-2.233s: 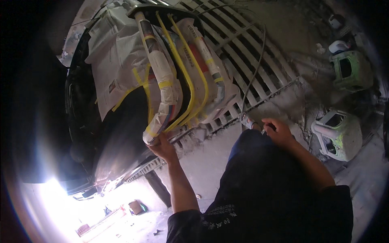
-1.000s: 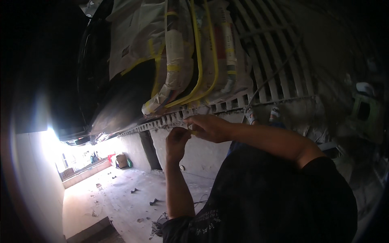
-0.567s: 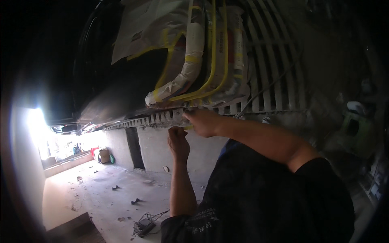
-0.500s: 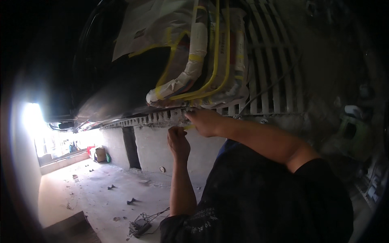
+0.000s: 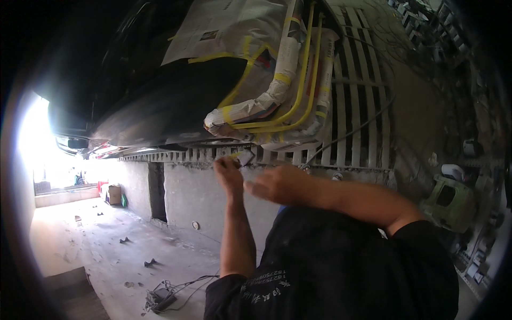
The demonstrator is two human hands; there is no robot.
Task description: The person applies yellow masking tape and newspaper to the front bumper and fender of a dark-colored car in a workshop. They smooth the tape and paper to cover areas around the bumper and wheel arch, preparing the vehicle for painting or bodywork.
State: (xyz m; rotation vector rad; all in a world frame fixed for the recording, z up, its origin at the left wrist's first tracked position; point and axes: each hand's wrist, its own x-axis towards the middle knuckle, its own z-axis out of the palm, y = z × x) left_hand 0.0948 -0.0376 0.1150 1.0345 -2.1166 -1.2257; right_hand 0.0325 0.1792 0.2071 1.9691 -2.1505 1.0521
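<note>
My left hand [image 5: 229, 173] is raised in front of the car's masked lower corner, its fingers closed on a small pale piece of paper [image 5: 245, 158] edged with yellow tape. To its right is my right hand [image 5: 274, 184], blurred by motion, with its fingers too smeared to read. Just beyond both hands, the black car panel [image 5: 176, 101] curves down. Masking paper [image 5: 234, 33] covers part of the car, held with yellow tape [image 5: 210, 57]. A paper-wrapped trim edge [image 5: 250, 106] bends round the corner.
A slatted grating [image 5: 365, 106] lies beyond my right arm, with a cable [image 5: 349, 130] across it. At the right is a green machine-like object [image 5: 448, 197]. Tangled wires with a dark block [image 5: 165, 301] lie on the pale floor, lower left. A cardboard box [image 5: 112, 194] stands farther off.
My right hand has drawn back from the car and down. The left hand has risen slightly, and the pale piece with yellow tape now shows at its fingertips. The view has shifted a little.
</note>
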